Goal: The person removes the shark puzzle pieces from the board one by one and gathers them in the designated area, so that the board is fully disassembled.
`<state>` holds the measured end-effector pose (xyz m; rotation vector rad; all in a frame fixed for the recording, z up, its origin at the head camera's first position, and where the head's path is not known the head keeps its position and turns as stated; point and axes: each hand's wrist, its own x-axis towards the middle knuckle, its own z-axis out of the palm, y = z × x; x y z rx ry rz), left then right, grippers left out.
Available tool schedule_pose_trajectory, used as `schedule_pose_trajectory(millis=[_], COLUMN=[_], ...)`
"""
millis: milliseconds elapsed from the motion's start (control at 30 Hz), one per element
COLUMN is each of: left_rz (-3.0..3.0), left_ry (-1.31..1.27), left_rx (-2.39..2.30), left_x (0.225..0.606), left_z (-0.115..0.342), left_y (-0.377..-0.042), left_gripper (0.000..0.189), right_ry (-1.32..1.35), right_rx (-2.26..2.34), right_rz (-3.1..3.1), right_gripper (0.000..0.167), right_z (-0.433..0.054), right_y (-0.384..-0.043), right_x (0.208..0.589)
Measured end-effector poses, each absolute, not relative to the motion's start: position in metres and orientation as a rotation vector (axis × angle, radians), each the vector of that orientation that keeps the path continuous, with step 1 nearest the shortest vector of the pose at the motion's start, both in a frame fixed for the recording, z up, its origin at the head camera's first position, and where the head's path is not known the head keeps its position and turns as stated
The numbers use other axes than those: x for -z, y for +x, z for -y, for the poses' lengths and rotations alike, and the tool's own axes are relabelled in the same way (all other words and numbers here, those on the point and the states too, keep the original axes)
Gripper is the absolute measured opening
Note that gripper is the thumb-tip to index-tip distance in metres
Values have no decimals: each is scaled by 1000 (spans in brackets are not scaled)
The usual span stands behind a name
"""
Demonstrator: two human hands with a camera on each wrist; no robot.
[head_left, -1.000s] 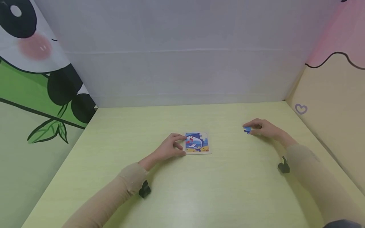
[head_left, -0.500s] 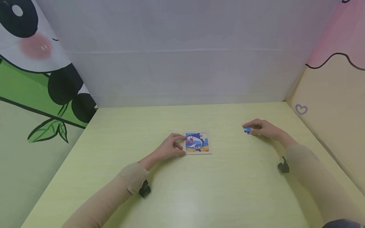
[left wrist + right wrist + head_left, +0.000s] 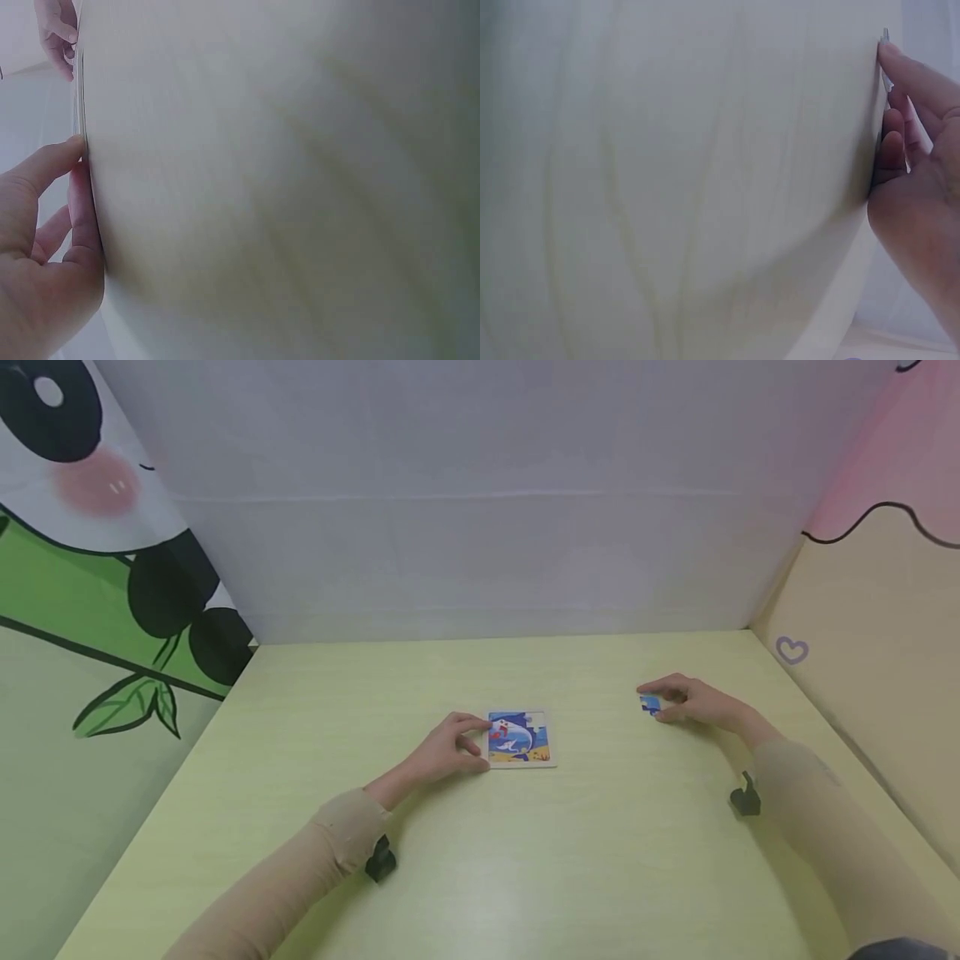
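Observation:
A small square jigsaw puzzle [image 3: 517, 739] with a whale picture lies flat in a pale frame near the middle of the table; a light gap shows at its upper right. My left hand [image 3: 448, 747] holds the frame's left side, index finger over the edge and thumb at the near corner. In the left wrist view, the thumb of the left hand [image 3: 45, 225] touches the thin board edge. To the right, my right hand [image 3: 693, 702] holds a blue puzzle piece [image 3: 649, 703] between fingers and thumb, close over the table. The right wrist view shows the right hand [image 3: 919, 150] edge-on.
A pale yellow table [image 3: 480, 860] reaches back to a grey-white wall [image 3: 480, 552]. Painted side panels [image 3: 870, 635] bound it at left and right. Dark wrist cameras [image 3: 381, 860] hang under both sleeves.
The right thumb has moved slightly down and away, so more of the blue puzzle piece shows. The left hand and the puzzle have stayed in place.

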<state>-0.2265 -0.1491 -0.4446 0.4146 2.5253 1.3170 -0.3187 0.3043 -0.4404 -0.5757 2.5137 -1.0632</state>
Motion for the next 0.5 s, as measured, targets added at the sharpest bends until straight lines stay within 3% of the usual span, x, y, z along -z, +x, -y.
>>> schedule_pose_trajectory(millis=[500], left_rz=[-2529], left_ry=[414], left_rx=[-1320], left_x=[444], left_z=[149], left_y=[-224], left_gripper=[70], right_ry=[-697], right_rx=[799], right_rz=[-2639], right_gripper=[60], right_z=[-287], right_y=[-316], right_x=[424])
